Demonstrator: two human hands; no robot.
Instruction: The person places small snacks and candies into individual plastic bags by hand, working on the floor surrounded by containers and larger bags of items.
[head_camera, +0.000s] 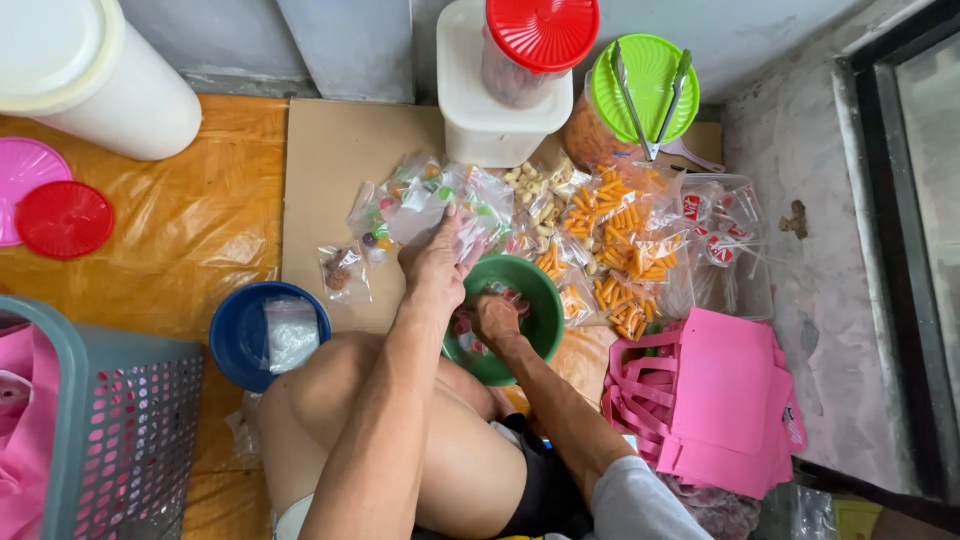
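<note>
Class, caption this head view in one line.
Left hand holds a clear bag; right hand reaches into green bowl.

Round green bowl (540, 300) of wrapped sweets — clear plastic bag (425, 215) just beyond

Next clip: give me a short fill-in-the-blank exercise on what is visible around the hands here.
1. The right hand reaches into a round plastic bowl coloured ____.
2. The left hand holds a small clear plastic bag above that ____.
3. Metal tongs lie on a round jar lid coloured ____.
4. The folded fabric bags are ____.

Missing words: green; bowl; green; pink
</note>
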